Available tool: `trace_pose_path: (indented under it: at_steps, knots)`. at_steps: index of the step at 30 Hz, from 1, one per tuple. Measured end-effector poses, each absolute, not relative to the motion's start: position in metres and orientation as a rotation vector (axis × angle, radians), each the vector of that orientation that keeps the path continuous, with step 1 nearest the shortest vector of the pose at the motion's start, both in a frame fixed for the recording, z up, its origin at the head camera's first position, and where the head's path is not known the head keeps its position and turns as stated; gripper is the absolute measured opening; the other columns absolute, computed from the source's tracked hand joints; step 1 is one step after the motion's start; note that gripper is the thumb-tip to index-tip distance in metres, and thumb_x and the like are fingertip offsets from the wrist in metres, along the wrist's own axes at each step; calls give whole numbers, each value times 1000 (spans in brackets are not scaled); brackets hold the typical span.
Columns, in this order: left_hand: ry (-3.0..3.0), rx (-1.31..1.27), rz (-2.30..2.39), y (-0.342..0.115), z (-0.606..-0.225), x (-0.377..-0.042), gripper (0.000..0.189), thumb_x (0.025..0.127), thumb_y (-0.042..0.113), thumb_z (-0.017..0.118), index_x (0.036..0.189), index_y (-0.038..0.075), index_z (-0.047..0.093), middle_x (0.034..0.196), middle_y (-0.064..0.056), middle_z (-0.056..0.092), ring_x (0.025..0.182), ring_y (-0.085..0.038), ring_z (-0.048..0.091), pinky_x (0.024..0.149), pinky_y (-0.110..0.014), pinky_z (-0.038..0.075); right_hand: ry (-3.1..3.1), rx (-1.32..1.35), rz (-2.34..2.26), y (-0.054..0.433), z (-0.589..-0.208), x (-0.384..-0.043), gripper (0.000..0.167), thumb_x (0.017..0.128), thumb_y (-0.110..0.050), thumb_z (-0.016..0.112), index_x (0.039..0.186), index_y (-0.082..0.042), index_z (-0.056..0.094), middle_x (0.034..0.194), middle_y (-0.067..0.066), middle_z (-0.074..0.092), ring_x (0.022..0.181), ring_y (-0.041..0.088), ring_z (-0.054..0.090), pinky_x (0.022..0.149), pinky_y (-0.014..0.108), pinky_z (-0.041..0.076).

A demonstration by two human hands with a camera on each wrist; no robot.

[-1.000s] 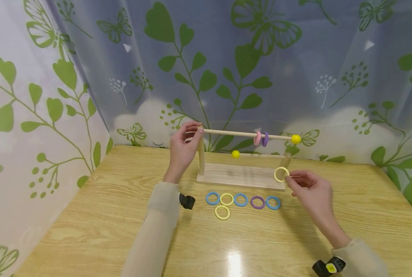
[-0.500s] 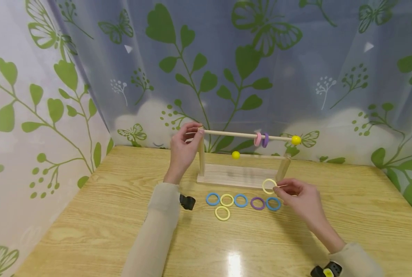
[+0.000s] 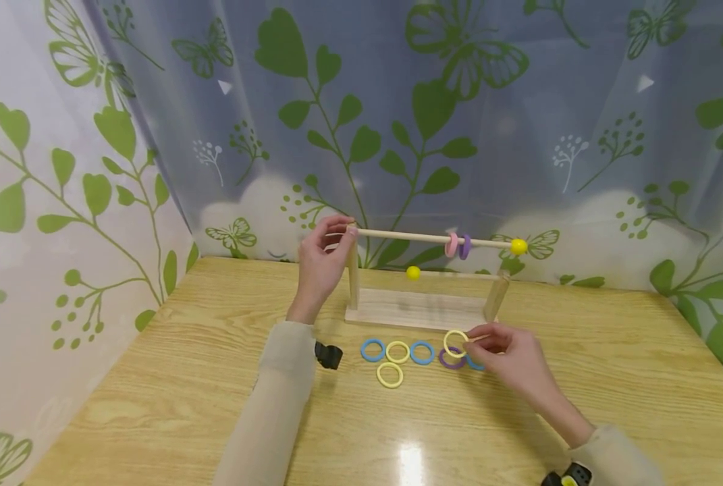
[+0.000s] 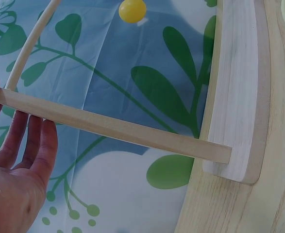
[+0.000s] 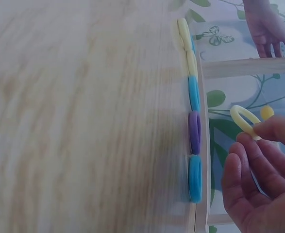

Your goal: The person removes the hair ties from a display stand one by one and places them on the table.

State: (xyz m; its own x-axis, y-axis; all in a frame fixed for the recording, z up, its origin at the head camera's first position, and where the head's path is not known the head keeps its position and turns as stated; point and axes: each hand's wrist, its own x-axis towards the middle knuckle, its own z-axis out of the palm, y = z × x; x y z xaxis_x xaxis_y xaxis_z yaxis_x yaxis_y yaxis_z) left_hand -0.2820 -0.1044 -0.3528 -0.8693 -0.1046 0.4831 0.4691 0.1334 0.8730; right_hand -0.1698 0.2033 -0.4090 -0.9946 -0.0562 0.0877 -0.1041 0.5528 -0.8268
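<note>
My left hand (image 3: 321, 263) holds the top of the left post (image 4: 108, 121) of a wooden stand (image 3: 418, 310), thumb and fingers on either side of it. My right hand (image 3: 513, 354) pinches a yellow ring (image 3: 445, 343) at its right edge. That ring is raised above the table, overlapping a purple ring (image 3: 452, 366) in the head view. A blue ring (image 3: 476, 366) is partly hidden behind the right fingers. On the stand's upper rod (image 3: 404, 235) hang a pink ring (image 3: 451, 245) and a purple one, short of the yellow end ball (image 3: 519, 246).
Left of the right hand, two blue and two yellow rings (image 3: 390, 386) lie on the wooden table (image 3: 215, 378). A lower rod (image 3: 458, 274) with its own yellow ball runs leftward from the right post (image 3: 497, 297). Behind the table hangs a patterned curtain (image 3: 507, 135).
The right hand has carried the yellow ring left and down, from before the right post to over the loose rings. My left hand stays at the left post; the rings on the rod look unmoved.
</note>
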Motion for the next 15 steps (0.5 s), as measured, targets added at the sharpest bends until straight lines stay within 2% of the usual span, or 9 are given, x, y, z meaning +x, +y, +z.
trace_pose_path:
  at_steps: [7,15]
  knots:
    - [-1980,-359,-1759,-104,-353,-283,19,100,18,67,117,10,70,108,-15,70,100,-31,70,75,-19,56,-2780,133,1465,198,-412,-169,18,91,-17,78,106,-7,75,91,9,79,72,16,71,55,26,52]
    - [-1979,-353,-1767,-103,-353,-281,19,100,19,67,117,10,71,108,-14,69,99,-29,70,76,-20,56,-2813,208,1449,191,-416,-166,16,90,-17,78,103,-8,75,87,5,79,69,15,70,56,24,51]
